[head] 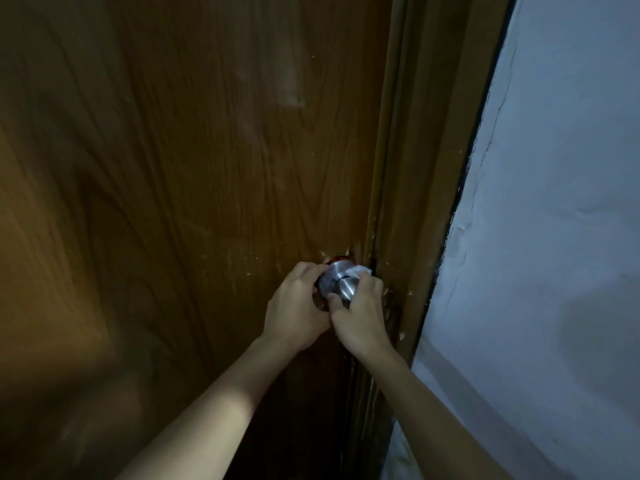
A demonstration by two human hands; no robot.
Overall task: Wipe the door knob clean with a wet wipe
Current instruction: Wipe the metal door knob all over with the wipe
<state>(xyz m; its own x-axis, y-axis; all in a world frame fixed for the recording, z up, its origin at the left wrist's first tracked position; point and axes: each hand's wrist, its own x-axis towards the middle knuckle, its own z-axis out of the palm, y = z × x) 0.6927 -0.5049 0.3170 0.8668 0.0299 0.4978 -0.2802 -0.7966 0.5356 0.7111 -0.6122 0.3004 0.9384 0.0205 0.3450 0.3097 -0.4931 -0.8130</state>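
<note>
On the wooden door (207, 168), both hands grip a shiny silver knob (337, 280)

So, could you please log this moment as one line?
left hand: gripping door knob | right hand: pressing wet wipe on knob | door: shut

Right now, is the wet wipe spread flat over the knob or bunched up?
Bunched up. The wet wipe shows only as a crumpled white wad above the right hand, pressed against the door knob; most of it is hidden.
</note>
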